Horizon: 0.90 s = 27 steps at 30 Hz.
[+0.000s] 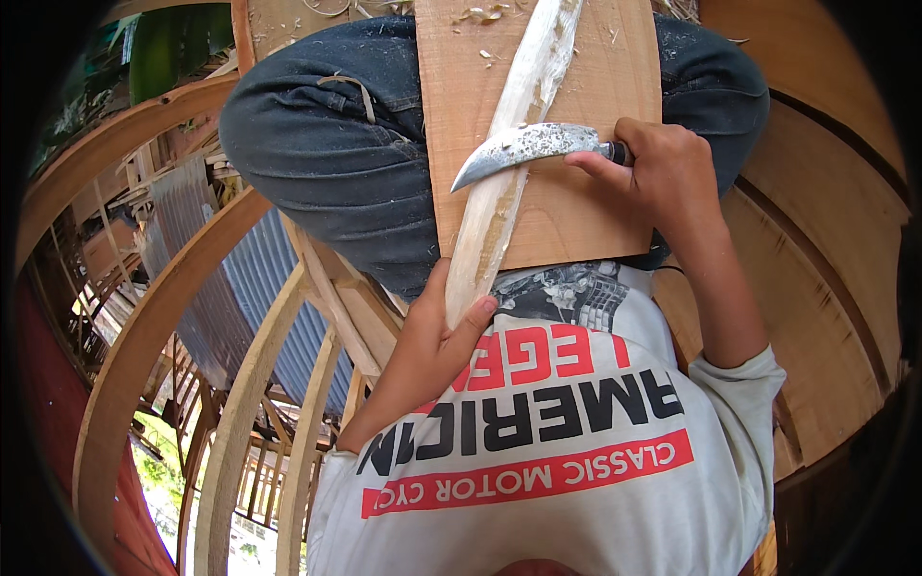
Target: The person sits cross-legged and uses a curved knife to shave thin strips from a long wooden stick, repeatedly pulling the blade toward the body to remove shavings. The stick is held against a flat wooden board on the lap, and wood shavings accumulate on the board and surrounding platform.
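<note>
A long pale strip of wood [480, 216], roughly carved along its side, lies slanting over a flat wooden board [586, 216] on my lap. Its near end is gripped by my left hand [447, 331], thumb on one side and fingers on the other. My right hand [663, 173] is closed round the dark handle of a curved knife [528, 149], with the thumb stretched along the base of the blade. That spotted metal blade crosses the strip about midway along its visible length, its tip pointing left. The strip's far end runs out of view at the top.
My bent legs in dark jeans [327, 144] lie under the board. Wood shavings [480, 14] are scattered at its far end. A railing of curved wooden slats [245, 413] stands on the left, with corrugated metal sheets [279, 298] beyond it. Wooden planks [816, 278] make up the right side.
</note>
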{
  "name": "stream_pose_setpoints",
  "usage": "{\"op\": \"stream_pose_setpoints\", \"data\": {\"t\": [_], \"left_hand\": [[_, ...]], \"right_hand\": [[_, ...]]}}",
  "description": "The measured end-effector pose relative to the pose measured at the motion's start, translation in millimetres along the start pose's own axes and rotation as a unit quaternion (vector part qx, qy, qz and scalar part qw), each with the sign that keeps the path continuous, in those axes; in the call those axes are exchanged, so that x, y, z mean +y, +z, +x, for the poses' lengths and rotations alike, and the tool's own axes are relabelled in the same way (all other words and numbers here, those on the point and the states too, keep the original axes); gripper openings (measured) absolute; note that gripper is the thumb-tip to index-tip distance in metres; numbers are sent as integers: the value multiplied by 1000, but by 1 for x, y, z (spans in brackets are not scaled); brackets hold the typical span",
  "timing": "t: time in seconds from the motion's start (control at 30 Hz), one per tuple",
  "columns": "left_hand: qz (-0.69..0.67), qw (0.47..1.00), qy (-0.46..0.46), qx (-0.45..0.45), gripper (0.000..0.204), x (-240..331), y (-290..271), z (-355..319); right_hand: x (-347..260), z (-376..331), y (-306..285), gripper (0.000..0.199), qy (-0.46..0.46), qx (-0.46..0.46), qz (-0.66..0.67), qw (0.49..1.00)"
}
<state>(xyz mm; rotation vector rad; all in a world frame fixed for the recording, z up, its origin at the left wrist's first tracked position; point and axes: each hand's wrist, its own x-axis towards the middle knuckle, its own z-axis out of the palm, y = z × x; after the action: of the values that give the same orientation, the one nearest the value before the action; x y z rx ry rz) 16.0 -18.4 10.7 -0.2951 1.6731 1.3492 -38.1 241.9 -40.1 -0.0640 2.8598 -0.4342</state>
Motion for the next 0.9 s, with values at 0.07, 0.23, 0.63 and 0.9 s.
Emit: {"op": "stream_pose_setpoints", "data": {"t": [0.07, 0.23, 0.63, 0.9], "left_hand": [[2, 1000, 5, -14, 41, -1, -3, 2], [21, 1000, 7, -21, 42, -4, -2, -6], [2, 1000, 11, -12, 41, 5, -9, 1], [75, 996, 28, 38, 39, 1, 0, -6]], "right_hand": [[3, 5, 0, 70, 10, 0, -21, 1000], [52, 42, -16, 74, 167, 32, -38, 985], [-23, 10, -11, 70, 11, -104, 61, 993], [36, 48, -18, 77, 128, -5, -32, 991]]}}
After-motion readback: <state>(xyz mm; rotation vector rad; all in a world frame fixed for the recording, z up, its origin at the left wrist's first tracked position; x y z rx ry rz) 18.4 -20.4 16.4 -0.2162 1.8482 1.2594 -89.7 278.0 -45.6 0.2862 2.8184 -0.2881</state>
